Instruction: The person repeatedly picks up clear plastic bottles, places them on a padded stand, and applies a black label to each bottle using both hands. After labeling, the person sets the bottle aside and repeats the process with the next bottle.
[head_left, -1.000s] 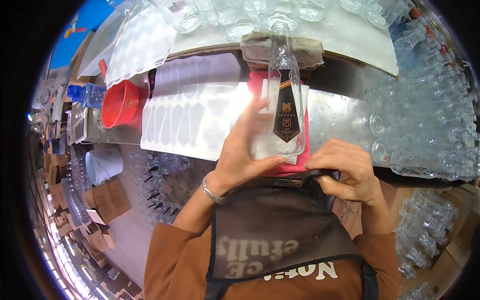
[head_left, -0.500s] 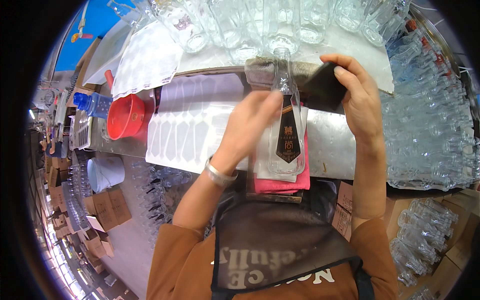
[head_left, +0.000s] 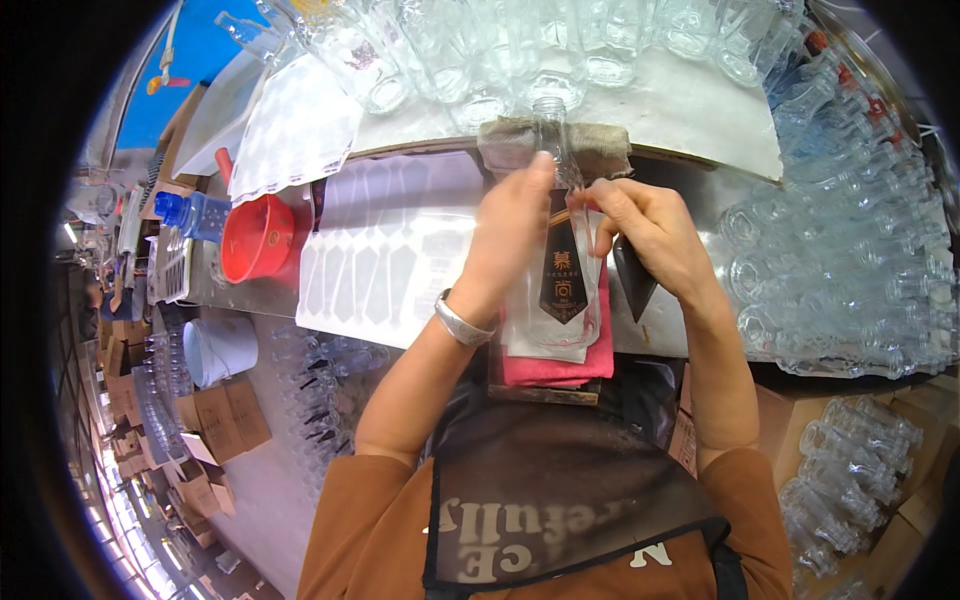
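Observation:
A clear glass bottle [head_left: 597, 315] with a black, tie-shaped label [head_left: 563, 270] lies on its back, base toward me. Under it are a white sheet and a folded pink cloth [head_left: 545, 372]; its neck rests on a rolled grey-brown cloth [head_left: 600, 140]. My left hand [head_left: 508, 230], smeared by motion, is at the left of the bottle's shoulder, over the label's upper left. Closed at the bottle's right side, my right hand [head_left: 650, 235] holds a flat black piece [head_left: 632, 280] that hangs below the fingers; its fingertips are by the label's top edge.
White sheets of tie-shaped labels [head_left: 385, 250] lie left of the bottle. Beyond them are a red pot [head_left: 255, 240] and a blue-capped bottle [head_left: 190, 215]. Several clear glass bottles [head_left: 610, 65] stand along the back; many more [head_left: 840, 230] lie stacked at the right.
My right hand has come down and left to the bottle's label, and the black piece now points downward. My left hand has shifted slightly, still beside the bottle's shoulder.

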